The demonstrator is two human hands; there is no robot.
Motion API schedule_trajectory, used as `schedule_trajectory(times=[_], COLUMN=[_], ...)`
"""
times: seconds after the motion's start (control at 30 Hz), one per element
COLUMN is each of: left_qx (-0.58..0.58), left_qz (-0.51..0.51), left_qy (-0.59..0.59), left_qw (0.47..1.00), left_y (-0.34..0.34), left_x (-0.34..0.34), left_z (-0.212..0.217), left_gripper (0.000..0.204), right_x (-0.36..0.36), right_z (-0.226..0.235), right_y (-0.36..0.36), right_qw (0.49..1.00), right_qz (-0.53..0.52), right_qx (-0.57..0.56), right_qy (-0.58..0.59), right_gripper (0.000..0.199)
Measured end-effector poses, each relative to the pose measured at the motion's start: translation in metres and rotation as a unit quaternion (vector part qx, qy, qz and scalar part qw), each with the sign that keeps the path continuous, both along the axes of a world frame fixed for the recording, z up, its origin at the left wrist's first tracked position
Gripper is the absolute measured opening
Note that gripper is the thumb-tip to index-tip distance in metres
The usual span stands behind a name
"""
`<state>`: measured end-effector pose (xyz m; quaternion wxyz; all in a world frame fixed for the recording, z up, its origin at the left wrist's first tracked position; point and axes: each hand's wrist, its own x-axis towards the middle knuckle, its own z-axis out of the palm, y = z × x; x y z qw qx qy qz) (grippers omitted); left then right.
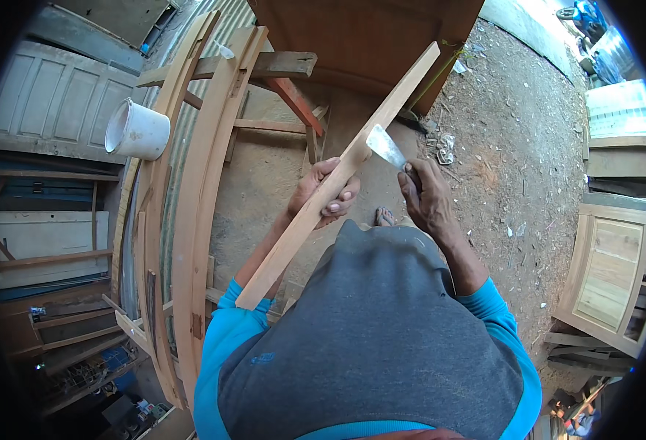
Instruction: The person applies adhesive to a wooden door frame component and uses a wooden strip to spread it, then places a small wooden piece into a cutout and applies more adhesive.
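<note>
A long, narrow wooden strip (282, 265) slants across in front of my body, its far end pointing up and to the right. My left hand (324, 192) is wrapped round it near the middle, fingers curled over the edge. In my right hand (429, 196) is a putty knife (386, 149) with a wide, pale, smeared blade; the fist hides its handle. The blade's tip meets or nearly meets the strip's right edge, where a tan smear of paste shows.
Long planks (204, 176) lie on a wooden stand at the left, with a white bucket (138, 130) on them. A brown cabinet (367, 37) stands ahead. Paneled doors (66, 92) lean at the left; a framed wooden panel (607, 268) is at the right. Debris litters the dirt floor (513, 169).
</note>
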<state>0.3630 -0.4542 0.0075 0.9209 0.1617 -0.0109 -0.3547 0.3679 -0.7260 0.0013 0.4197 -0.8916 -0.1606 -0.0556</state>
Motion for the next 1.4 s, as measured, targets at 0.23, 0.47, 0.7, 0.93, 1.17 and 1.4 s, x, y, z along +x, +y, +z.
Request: schedule_trajectory(times=[0.23, 0.47, 0.7, 0.93, 1.17, 1.4], left_qx=[0.027, 0.110, 0.086, 0.244, 0.446, 0.639], left_qz=[-0.040, -0.098, -0.149, -0.119, -0.087, 0.030], left_qy=[-0.013, 0.025, -0.021, -0.153, -0.291, -0.455], left_qw=[0.999, 0.989, 0.985, 0.950, 0.842, 0.619], left_y=[-0.034, -0.040, -0.048, -0.061, -0.063, -0.070], left_x=[0.022, 0.013, 0.014, -0.001, -0.008, -0.013], left_z=[0.001, -0.017, -0.034, 0.014, -0.008, 0.000], left_gripper=[0.056, 0.079, 0.079, 0.063, 0.044, 0.022], right_x=[0.004, -0.002, 0.002, 0.022, 0.016, 0.005], right_z=[0.002, 0.012, 0.015, -0.010, -0.004, 0.003], right_y=[-0.022, -0.031, -0.047, -0.044, -0.031, -0.039], right_qw=[0.989, 0.998, 0.999, 0.862, 0.812, 0.866], right_qz=[-0.100, 0.040, -0.014, -0.174, -0.167, -0.203], right_qx=[0.069, -0.025, -0.034, 0.411, 0.518, 0.424], right_qy=[0.085, -0.029, 0.022, 0.242, 0.209, 0.169], right_gripper=[0.031, 0.026, 0.032, 0.049, 0.033, 0.022])
